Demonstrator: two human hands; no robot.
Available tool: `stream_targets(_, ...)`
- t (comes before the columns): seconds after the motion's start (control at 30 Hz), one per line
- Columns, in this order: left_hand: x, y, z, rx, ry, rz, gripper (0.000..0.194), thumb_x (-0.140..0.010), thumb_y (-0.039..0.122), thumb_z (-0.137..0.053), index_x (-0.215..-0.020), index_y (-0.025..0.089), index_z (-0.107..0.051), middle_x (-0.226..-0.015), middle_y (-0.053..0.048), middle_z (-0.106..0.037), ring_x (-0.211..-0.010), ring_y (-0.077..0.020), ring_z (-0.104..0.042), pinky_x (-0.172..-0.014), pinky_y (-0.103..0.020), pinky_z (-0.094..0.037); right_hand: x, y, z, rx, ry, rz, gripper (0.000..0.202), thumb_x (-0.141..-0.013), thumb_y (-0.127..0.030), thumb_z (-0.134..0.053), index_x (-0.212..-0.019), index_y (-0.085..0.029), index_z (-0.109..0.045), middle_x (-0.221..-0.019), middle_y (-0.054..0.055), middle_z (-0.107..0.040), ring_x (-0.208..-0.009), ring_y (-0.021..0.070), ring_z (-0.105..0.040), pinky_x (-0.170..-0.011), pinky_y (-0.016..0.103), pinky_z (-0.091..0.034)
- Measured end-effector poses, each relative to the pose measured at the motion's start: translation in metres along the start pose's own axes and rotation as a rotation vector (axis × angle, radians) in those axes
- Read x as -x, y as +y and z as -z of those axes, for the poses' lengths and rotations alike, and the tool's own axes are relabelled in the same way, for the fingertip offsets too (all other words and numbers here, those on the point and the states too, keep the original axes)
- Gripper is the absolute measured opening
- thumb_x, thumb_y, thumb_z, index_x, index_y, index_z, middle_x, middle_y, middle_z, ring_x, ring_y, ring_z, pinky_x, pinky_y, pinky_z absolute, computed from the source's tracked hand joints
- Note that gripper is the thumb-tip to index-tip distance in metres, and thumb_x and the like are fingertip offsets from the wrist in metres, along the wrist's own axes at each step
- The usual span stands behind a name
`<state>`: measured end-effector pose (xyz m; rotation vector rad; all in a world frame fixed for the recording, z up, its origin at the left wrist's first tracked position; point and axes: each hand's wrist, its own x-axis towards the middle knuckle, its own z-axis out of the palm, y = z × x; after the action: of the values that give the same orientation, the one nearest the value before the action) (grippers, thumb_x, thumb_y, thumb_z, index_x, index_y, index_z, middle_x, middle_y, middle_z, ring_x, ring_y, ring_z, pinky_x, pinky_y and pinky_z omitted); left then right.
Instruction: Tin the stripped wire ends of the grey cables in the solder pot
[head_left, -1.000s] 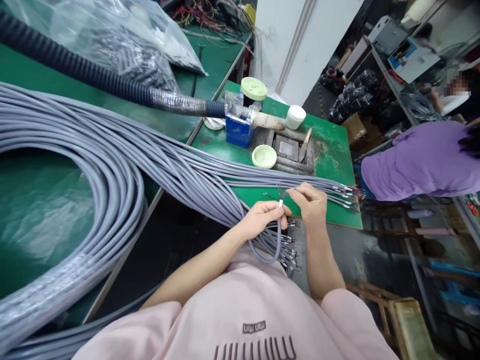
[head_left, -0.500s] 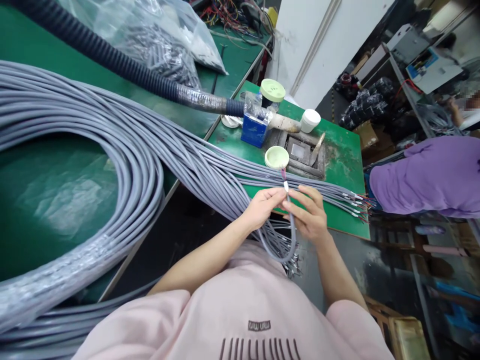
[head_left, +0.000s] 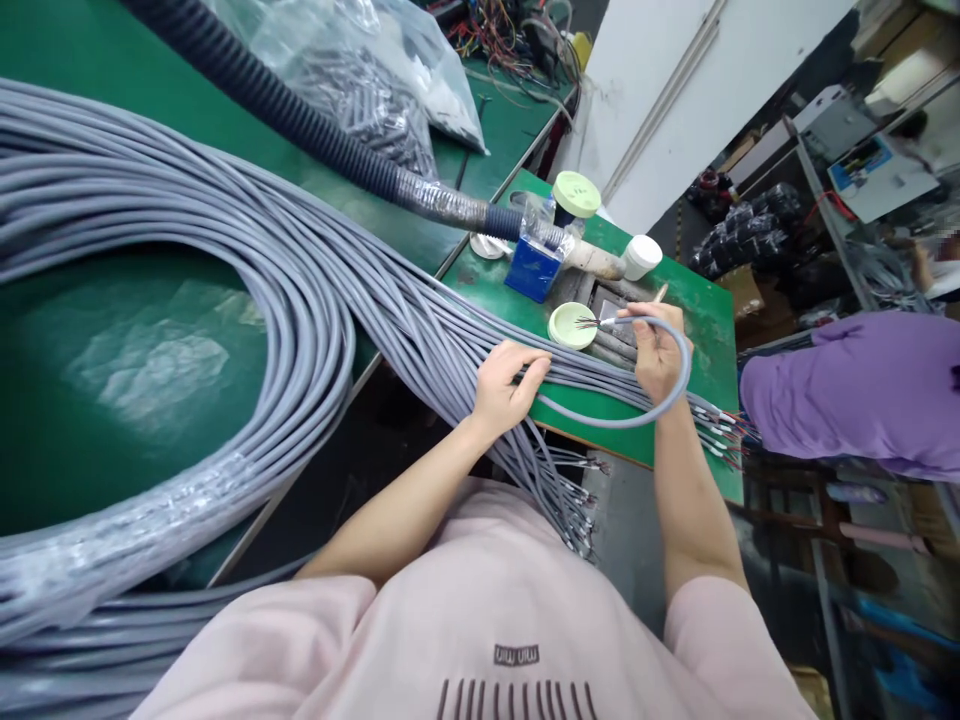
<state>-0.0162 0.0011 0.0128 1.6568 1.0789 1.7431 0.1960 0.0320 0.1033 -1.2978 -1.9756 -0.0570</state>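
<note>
My right hand (head_left: pixel 654 350) pinches a grey cable (head_left: pixel 686 365) near its end, above the board. Thin dark and reddish wire ends fan out from a white band on that cable. They point left, over a small pale-green cup (head_left: pixel 573 326). From my right hand the cable loops round and runs back beneath my left hand (head_left: pixel 510 385). My left hand lies over a thick bundle of grey cables (head_left: pixel 420 330), thumb and fingers apart, its fingertips partly hidden. Past my right forearm, the bundle's stripped ends (head_left: pixel 724 430) show coloured wires.
Behind the cup, a black hose (head_left: pixel 300 110) ends at a blue box (head_left: pixel 534 268) beside a metal-framed block (head_left: pixel 615 340). Nearby stand a white tub (head_left: pixel 641 257) and a green-lidded jar (head_left: pixel 576 194). A large cable coil (head_left: pixel 292 270) fills the left. Someone in purple (head_left: pixel 855 390) is at right.
My right hand has moved up and away with the cable end, which has swung from upright to pointing left over the cup. My left hand has let go of it and moved left onto the bundle.
</note>
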Motion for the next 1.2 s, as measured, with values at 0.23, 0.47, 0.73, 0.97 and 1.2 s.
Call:
stream_targets(0.23,-0.001,0.001,0.0,0.009,-0.016,0.004,0.024,-0.092,0.032,-0.053,-0.086,0.017,-0.07,-0.077,-0.005,-0.072,-0.075,-0.0169,-0.062,-0.076,-0.034,-0.049,-0.016,0.013,-0.019,0.008,-0.084,0.019,0.025,-0.096,-0.036,-0.046,-0.107,-0.026,-0.066,-0.099,0.005,-0.073,-0.105,0.0243,-0.061,-0.098,0.044,-0.043)
stream_targets(0.47,-0.001,0.001,0.0,0.018,-0.014,-0.008,0.023,-0.092,0.032,-0.053,-0.086,0.018,-0.07,-0.074,-0.004,-0.071,-0.072,-0.0166,-0.061,-0.074,-0.034,-0.048,-0.02,0.011,-0.028,0.036,-0.159,0.037,0.024,-0.095,-0.036,-0.048,-0.106,-0.025,-0.066,-0.096,0.004,-0.073,-0.103,0.024,-0.06,-0.099,0.045,-0.039)
stream_targets(0.73,-0.001,0.0,-0.001,0.002,-0.023,-0.01,0.022,-0.092,0.032,-0.054,-0.087,0.019,-0.07,-0.072,-0.003,-0.071,-0.071,-0.0166,-0.06,-0.074,-0.034,-0.048,-0.023,0.015,-0.034,0.048,-0.183,0.031,0.027,-0.095,-0.04,-0.046,-0.104,-0.025,-0.067,-0.097,0.006,-0.07,-0.101,0.0242,-0.058,-0.097,0.044,-0.04)
stream_targets(0.97,-0.001,0.001,-0.001,-0.001,-0.035,-0.005,0.024,-0.093,0.033,-0.053,-0.085,0.019,-0.07,-0.074,-0.004,-0.071,-0.073,-0.0168,-0.061,-0.075,-0.034,-0.048,-0.025,0.014,-0.036,0.091,-0.224,0.036,0.026,-0.095,-0.041,-0.046,-0.101,-0.026,-0.067,-0.097,0.007,-0.067,-0.101,0.0254,-0.057,-0.098,0.046,-0.038)
stream_targets(1.2,0.0,-0.001,-0.001,0.001,-0.029,-0.002,0.024,-0.092,0.034,-0.053,-0.086,0.019,-0.07,-0.073,-0.004,-0.071,-0.073,-0.0168,-0.061,-0.075,-0.035,-0.048,-0.031,0.012,-0.028,0.165,-0.166,0.088,0.025,-0.095,-0.041,-0.045,-0.1,-0.027,-0.066,-0.095,0.004,-0.067,-0.098,0.0237,-0.059,-0.095,0.046,-0.041)
